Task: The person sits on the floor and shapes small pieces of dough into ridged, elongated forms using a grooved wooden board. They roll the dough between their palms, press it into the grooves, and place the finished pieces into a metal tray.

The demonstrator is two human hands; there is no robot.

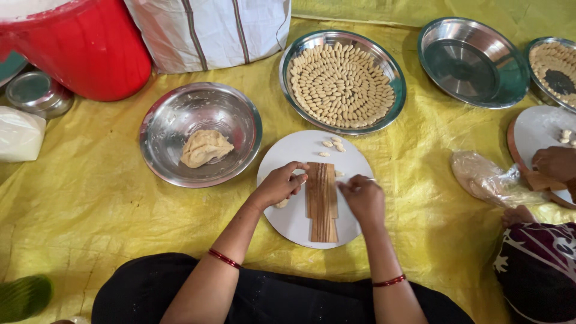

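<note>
A ridged wooden board (322,203) lies on a round white board (303,150) in front of me. My left hand (279,185) rests at the wooden board's left edge, fingers curled, with a small dough piece (282,203) just below it. My right hand (362,197) sits at the right edge, fingers pinched together; whether it holds dough I cannot tell. A few shaped dough pieces (333,144) lie at the far side of the white board. A steel bowl (174,117) to the left holds a lump of dough (205,147).
A steel plate (393,75) filled with several shaped pieces sits beyond. An empty steel plate (474,60) and another filled one (555,66) stand at the right. Another person's hand (555,163) works at a second white board (537,129). A red tub (84,48) stands far left.
</note>
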